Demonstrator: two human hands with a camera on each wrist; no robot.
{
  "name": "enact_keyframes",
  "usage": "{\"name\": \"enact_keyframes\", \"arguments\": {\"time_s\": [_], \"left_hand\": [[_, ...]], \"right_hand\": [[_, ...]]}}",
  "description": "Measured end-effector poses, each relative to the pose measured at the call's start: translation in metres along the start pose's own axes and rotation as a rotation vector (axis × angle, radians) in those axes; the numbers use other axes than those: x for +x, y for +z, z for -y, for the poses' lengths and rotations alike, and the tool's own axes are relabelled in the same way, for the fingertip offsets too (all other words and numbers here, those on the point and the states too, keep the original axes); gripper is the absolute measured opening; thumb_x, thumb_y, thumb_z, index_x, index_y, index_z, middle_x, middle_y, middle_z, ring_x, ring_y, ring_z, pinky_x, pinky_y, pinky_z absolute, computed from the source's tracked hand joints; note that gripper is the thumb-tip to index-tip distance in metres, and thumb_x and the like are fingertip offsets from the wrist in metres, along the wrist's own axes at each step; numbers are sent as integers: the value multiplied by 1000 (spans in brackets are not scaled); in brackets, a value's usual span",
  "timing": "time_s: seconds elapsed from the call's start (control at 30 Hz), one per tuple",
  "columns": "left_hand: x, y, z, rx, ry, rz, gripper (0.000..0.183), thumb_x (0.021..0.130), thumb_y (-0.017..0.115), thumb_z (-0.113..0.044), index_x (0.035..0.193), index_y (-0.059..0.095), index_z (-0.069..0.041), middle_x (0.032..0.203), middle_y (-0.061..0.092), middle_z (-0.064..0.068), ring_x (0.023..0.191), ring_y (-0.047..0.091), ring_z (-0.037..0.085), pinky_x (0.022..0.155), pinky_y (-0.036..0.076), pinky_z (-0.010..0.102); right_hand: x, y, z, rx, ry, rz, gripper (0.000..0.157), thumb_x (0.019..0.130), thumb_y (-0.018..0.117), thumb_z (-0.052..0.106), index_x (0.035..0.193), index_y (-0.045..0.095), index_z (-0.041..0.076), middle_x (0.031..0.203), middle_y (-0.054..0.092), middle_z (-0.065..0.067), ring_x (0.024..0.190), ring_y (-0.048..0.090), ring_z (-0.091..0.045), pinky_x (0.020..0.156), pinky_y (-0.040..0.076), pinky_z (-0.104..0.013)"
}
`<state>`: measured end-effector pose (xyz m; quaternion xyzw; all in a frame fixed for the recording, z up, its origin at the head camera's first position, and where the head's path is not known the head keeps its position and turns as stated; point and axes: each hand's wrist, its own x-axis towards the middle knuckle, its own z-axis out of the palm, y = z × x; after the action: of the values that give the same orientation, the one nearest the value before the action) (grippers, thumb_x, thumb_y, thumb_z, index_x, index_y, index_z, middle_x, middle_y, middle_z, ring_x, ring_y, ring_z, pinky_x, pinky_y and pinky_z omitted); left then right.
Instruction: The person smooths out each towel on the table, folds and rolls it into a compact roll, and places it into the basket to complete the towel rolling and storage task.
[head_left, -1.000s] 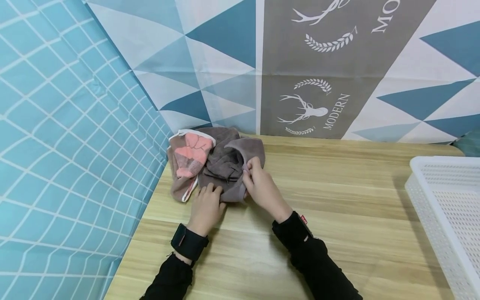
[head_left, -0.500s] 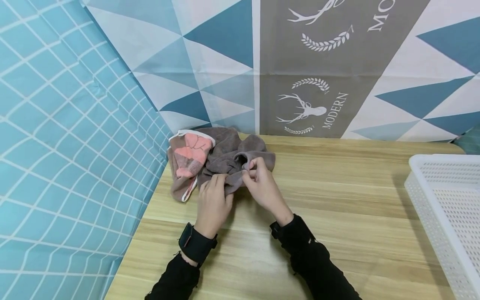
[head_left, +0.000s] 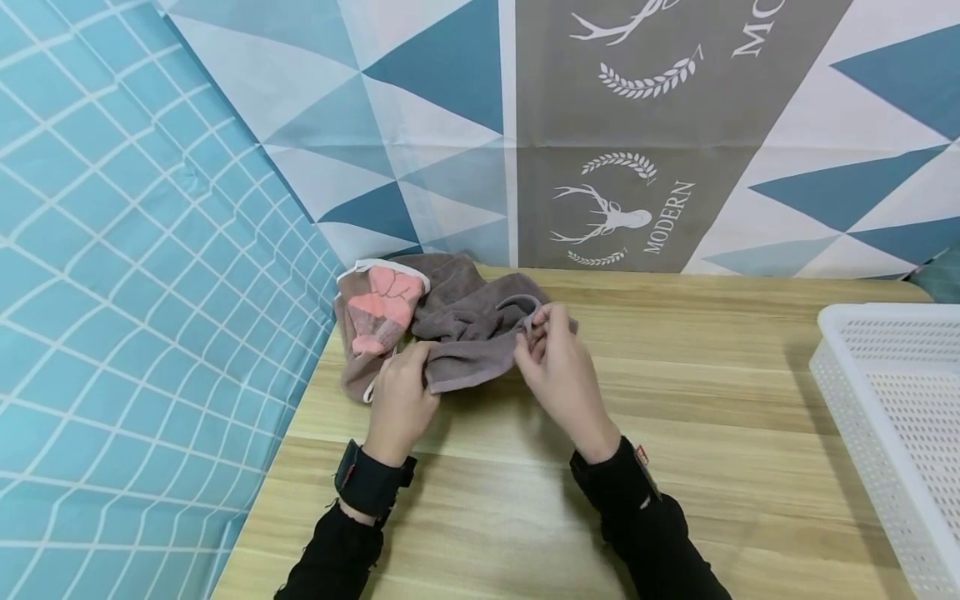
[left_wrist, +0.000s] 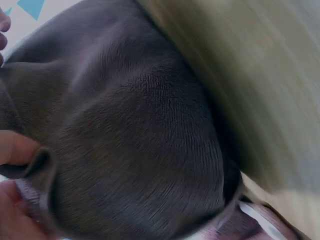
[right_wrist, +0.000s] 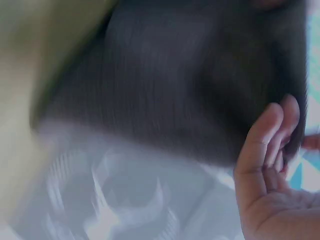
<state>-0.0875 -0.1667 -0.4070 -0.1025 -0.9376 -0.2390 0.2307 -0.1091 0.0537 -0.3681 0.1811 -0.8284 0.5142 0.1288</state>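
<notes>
A rumpled grey-brown towel (head_left: 480, 304) lies at the back left of the table. My left hand (head_left: 401, 392) pinches its near edge; in the left wrist view the fingers (left_wrist: 20, 147) fold the cloth between thumb and fingertip. My right hand (head_left: 566, 375) pinches another part of the edge further right, so a strip of towel hangs stretched between the hands. In the right wrist view, curled fingers (right_wrist: 265, 140) lie against the blurred towel (right_wrist: 150, 90). Left of it sits a bunched part with a pink pattern (head_left: 386, 300) and white trim; whether it is a separate towel I cannot tell.
A white perforated plastic basket (head_left: 862, 392) stands at the right on the wood-grain table (head_left: 495, 517). A blue gridded sheet (head_left: 150, 317) borders the left side. Behind the table is a patterned backdrop (head_left: 600, 108).
My left hand has gone from resting at the towel's near side to gripping its edge. The right hand has moved right, drawing the towel's edge out between the hands. The pink-patterned part stays put.
</notes>
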Motion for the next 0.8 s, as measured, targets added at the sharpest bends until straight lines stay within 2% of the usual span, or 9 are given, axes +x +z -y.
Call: {"name": "enact_keyframes", "arguments": {"time_s": [0.1,0.17,0.23,0.3,0.4,0.53,0.63,0.73,0.8], "left_hand": [[2,-1,-11,-45,43,2,29,88,57,3,114,65,-6,104,69,12,99,66,31,88,50,47],[4,-2,-19,-68,68,7,30,89,54,3,114,65,-6,104,68,10,98,66,30,87,50,45],[5,-2,-27,-79,98,4,29,88,54,2,113,65,-6,102,67,9,95,66,29,86,50,44],[6,-2,-32,-99,129,8,28,85,55,1,110,65,-5,101,66,8,93,65,27,84,49,42],[6,-1,-36,-136,153,37,17,91,57,-6,106,66,-9,99,64,4,86,62,22,81,48,39],[2,3,-31,-185,122,148,16,99,59,-29,108,64,-16,100,63,-3,87,60,14,80,48,35],[2,12,-14,-201,89,244,24,95,67,-33,113,63,-17,106,66,-2,97,64,15,85,51,37],[4,23,10,-164,56,319,29,90,74,-19,115,63,-14,109,69,5,105,66,22,89,52,42],[6,26,23,-109,23,336,27,87,75,-11,112,64,-13,107,70,8,104,67,26,90,52,45]], "right_hand": [[-3,-3,4,-297,-207,48,58,81,83,32,120,52,2,109,56,-11,98,51,-22,89,44,-37],[-5,-2,8,-370,-300,154,81,70,88,44,131,52,6,125,53,-12,115,46,-28,102,38,-46],[-8,2,12,-417,-358,253,94,66,89,47,141,47,8,135,50,-11,125,44,-29,110,34,-49],[-11,6,14,-445,-386,284,87,71,88,38,142,47,8,133,54,-8,125,49,-27,110,37,-45],[-12,9,14,-462,-395,223,55,81,83,17,128,58,7,115,63,-5,108,61,-22,96,49,-37],[-14,3,11,-438,-375,152,26,86,75,5,110,67,9,96,65,-1,91,65,-18,81,54,-33],[-14,-8,11,-385,-362,135,21,91,70,5,111,67,10,96,65,0,91,65,-17,80,54,-32],[-13,-22,16,-301,-355,94,20,94,66,5,114,66,9,99,66,-2,92,66,-16,82,54,-34],[-13,-31,19,-258,-350,63,20,94,65,4,113,66,9,99,67,-3,91,66,-16,81,54,-34]]}}
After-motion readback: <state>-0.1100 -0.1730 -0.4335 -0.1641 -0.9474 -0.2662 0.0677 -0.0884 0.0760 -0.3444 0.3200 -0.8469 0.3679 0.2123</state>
